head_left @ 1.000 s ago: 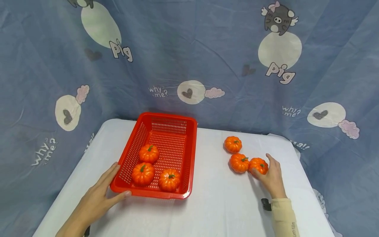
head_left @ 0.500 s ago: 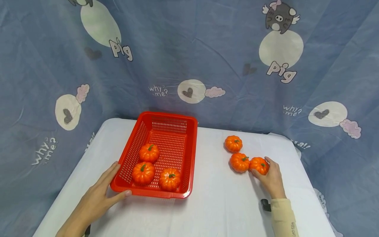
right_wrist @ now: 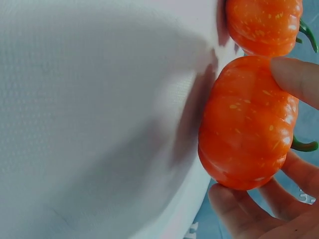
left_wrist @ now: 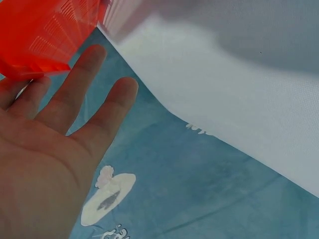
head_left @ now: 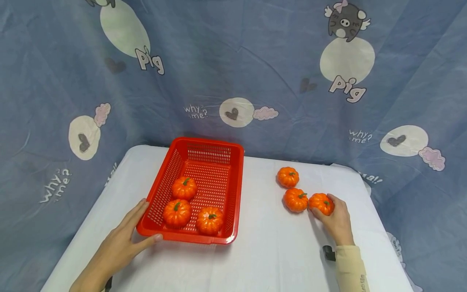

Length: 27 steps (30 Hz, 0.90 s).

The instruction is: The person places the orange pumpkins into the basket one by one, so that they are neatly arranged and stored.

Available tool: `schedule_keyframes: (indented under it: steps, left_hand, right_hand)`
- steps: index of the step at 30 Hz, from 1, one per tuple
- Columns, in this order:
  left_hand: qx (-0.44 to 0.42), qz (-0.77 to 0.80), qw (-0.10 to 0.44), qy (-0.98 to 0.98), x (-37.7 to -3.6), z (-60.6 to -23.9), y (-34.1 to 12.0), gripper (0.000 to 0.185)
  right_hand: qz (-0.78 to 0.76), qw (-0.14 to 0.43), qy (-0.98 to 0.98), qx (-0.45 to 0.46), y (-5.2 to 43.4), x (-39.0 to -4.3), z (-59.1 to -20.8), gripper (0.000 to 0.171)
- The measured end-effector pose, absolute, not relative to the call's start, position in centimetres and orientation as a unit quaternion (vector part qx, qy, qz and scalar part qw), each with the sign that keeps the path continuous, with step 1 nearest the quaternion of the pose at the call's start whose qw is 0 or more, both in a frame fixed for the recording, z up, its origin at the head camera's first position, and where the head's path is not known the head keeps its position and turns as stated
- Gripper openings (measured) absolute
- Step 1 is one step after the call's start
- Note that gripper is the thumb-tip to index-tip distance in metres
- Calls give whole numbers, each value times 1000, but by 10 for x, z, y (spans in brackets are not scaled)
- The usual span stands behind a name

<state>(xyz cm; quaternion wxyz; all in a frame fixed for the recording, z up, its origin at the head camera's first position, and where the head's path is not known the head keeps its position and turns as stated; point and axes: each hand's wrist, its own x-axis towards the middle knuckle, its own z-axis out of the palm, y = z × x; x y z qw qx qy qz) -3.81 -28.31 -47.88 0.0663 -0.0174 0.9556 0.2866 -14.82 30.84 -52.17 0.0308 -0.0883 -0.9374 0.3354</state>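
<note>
My right hand (head_left: 337, 221) holds a small orange pumpkin (head_left: 319, 203) with a green stem, at the right of the table in the head view. In the right wrist view, the thumb presses one side of this pumpkin (right_wrist: 246, 124) and the fingers lie against the other. Just left of it sits a second pumpkin (head_left: 294, 200), and a third pumpkin (head_left: 288, 177) is farther back. My left hand (head_left: 118, 245) rests at the near left corner of a red plastic basket (head_left: 238, 190), fingers extended along its side and thumb at the front rim.
Three more pumpkins lie in the basket: one pumpkin (head_left: 184, 188) behind, one pumpkin (head_left: 176, 213) at front left, one pumpkin (head_left: 209, 221) at front right. A white cloth covers the table (head_left: 270, 251). A blue printed curtain (head_left: 233, 61) hangs behind and beside it.
My right hand has closed its fingers and thumb onto the pumpkin and shifted it slightly right, away from its neighbour. The left hand and basket have stayed in place.
</note>
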Motion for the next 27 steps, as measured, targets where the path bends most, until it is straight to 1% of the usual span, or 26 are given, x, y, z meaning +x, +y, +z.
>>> schedule_keyframes:
  steps: [12, 22, 27]
  left_hand:
    - [-20, 288, 69, 955, -38, -478, -284, 116]
    - [-23, 292, 72, 954, -38, -477, -283, 115]
    - [-25, 289, 75, 954, -38, -477, -282, 116]
  right_hand:
    - [336, 76, -935, -87, 305, -150, -513, 80]
    - [339, 167, -924, -58, 298, -154, -508, 72]
    - [349, 183, -918, -53, 293, -154, -503, 72]
